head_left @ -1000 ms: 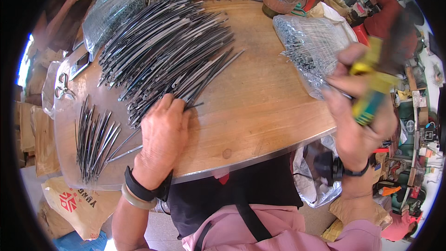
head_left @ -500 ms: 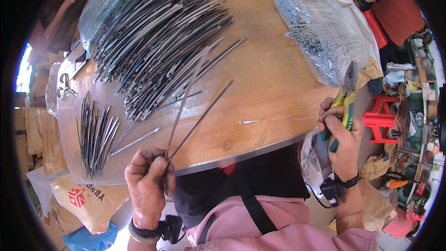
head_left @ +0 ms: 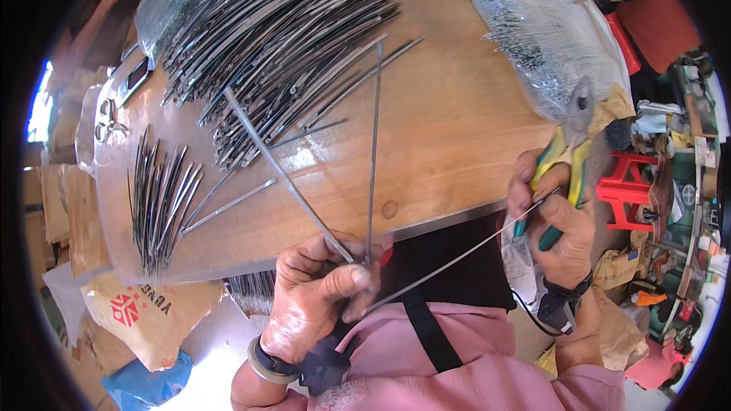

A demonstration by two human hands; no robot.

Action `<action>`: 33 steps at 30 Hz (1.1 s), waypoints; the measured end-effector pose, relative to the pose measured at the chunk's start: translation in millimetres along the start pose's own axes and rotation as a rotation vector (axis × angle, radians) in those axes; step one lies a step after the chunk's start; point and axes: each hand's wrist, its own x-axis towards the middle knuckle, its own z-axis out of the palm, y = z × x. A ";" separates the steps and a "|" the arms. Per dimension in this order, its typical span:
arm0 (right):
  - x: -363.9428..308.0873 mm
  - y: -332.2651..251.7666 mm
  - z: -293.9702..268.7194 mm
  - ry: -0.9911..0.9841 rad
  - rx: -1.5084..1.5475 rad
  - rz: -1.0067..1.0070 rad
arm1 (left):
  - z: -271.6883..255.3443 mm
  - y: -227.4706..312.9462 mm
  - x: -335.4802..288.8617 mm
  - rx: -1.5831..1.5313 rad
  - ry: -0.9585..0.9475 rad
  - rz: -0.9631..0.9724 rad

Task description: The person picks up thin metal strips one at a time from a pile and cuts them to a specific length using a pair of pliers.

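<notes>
Near the table's front edge, my left hand is closed on thin metal strips. One strip leans up to the left from its fingers; another stands nearly upright. Between my two hands runs a slender grey length of metal, slanting up to the right; whether it belongs to one of those strips is hidden by the left fingers. My right hand pinches its far end between thumb and finger. That same hand also holds pliers with yellow and green handles, their jaws pointing up.
A large pile of dark metal strips covers the table's far left, with a smaller bunch nearer. Scissors lie at the left edge. A plastic bag of thin wires sits far right, beyond which stands a red stool.
My left hand has moved right and its strips have spread apart. My right hand has come slightly left and lower, and a slender metal length now spans between both hands.
</notes>
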 end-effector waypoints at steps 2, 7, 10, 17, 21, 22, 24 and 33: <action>5.4 -6.4 -3.9 -0.004 -0.186 -0.084 | -5.3 -8.6 1.5 0.185 0.153 0.063; 15.8 -21.7 -10.3 -0.162 -0.872 -0.287 | -5.1 -13.1 -0.2 0.442 0.082 0.071; 17.8 -21.0 11.7 -0.309 -1.115 -0.391 | -0.2 -15.0 1.7 0.440 0.091 0.051; 13.8 -22.4 -3.0 -0.051 -0.640 -0.319 | -7.3 -11.0 2.7 0.523 0.115 -0.045; 14.9 -25.9 2.6 -0.290 -0.969 -0.379 | -3.7 -14.4 -0.3 0.536 -0.006 -0.035; 15.5 -24.7 9.5 -0.354 -1.028 -0.378 | -3.6 -14.5 1.0 0.535 -0.013 -0.054; 21.2 -18.6 17.5 -0.439 -1.187 -0.485 | -4.2 -13.8 2.8 0.534 -0.019 -0.090; 46.6 4.4 36.1 -0.753 -1.383 -0.602 | -9.5 -11.7 -0.4 0.632 -0.039 -0.164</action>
